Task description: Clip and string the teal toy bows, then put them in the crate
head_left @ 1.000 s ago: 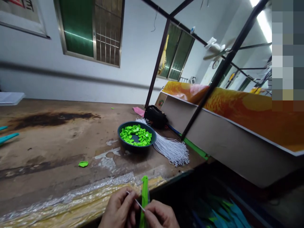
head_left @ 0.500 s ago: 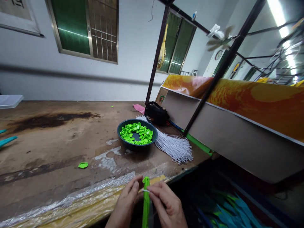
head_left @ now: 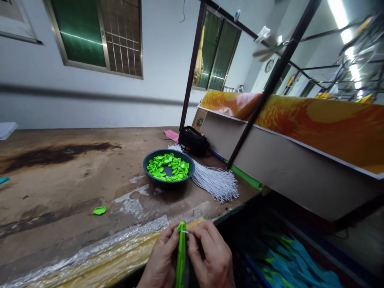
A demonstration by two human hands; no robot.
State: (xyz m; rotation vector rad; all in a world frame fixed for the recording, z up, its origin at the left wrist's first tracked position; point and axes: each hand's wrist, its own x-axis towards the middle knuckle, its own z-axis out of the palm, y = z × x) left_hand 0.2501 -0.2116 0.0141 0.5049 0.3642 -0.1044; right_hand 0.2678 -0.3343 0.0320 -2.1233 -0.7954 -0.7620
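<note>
A long, narrow bright green plastic piece [head_left: 181, 256] stands upright between my hands at the table's front edge. My left hand [head_left: 162, 256] is closed on it, thumb and fingers near its top end. A short bit of white cord [head_left: 185, 232] crosses the piece near the top, and my right hand [head_left: 210, 254] pinches the cord's end. Beyond my hands a dark round bowl [head_left: 169, 183] holds many small green pieces [head_left: 156, 164]. A bundle of white cords [head_left: 217, 182] lies right beside the bowl. One loose green piece [head_left: 99, 211] rests on the table to the left.
The worn wooden table [head_left: 75, 180] has clear and yellow plastic film [head_left: 120, 256] along its front edge. Behind the bowl sit a black bag [head_left: 193, 140] and pink cloth [head_left: 171, 135]. Below right, a bin holds teal and green pieces [head_left: 295, 260]. A dark metal post [head_left: 264, 96] slants up at right.
My left fingers have closed in on the top of the green piece, and my right hand has risen slightly with the cord. The whole view has shifted a little.
</note>
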